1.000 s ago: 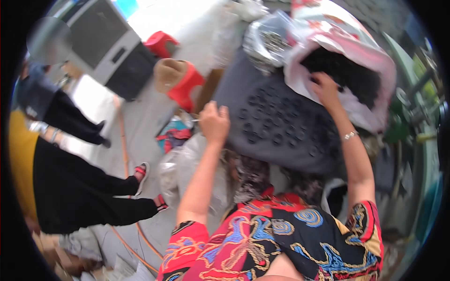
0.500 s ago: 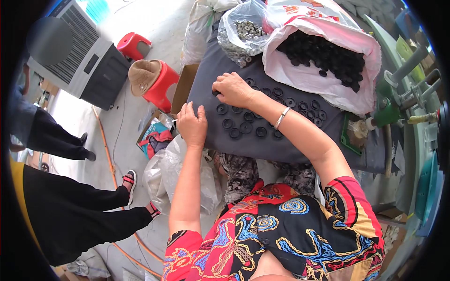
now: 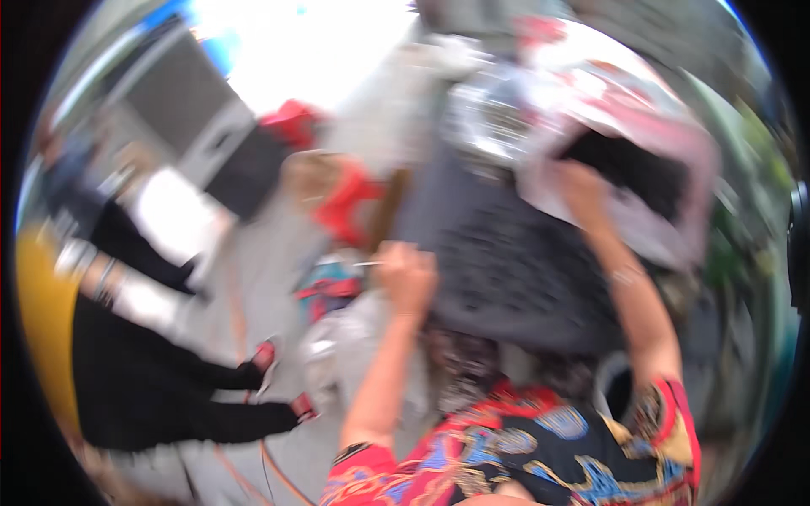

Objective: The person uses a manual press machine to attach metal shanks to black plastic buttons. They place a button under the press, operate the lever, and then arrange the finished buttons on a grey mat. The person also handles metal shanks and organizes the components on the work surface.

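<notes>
Reaching right hand [image 3: 582, 190] into one bag [image 3: 650, 181], left hand [image 3: 407, 278] on one tray [image 3: 515, 270], fingers blurred

The picture is blurred. A pale grey floor [image 3: 253, 278] runs along the left, brightly lit at the far end. A dark grey box-shaped unit [image 3: 198, 126] stands far left, with a red stool [image 3: 291, 122] just beside it.
</notes>
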Demonstrator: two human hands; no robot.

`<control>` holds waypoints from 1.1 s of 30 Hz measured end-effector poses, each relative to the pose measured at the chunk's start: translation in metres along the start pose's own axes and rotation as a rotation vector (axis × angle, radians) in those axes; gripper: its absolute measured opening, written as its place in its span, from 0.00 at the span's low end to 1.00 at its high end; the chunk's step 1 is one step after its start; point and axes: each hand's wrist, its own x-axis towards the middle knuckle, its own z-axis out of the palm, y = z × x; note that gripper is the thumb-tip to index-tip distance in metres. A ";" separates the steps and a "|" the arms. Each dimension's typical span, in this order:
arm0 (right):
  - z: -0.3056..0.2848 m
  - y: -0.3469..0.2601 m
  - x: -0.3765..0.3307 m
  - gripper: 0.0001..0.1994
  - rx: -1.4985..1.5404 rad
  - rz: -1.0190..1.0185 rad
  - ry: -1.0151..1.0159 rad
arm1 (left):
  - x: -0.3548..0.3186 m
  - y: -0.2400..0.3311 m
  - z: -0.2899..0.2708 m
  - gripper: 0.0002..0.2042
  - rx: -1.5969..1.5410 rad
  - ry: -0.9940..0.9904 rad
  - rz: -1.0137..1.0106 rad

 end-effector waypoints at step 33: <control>-0.002 -0.117 -0.008 0.14 0.748 -0.072 -0.294 | 0.004 0.003 -0.007 0.18 -0.062 0.017 -0.185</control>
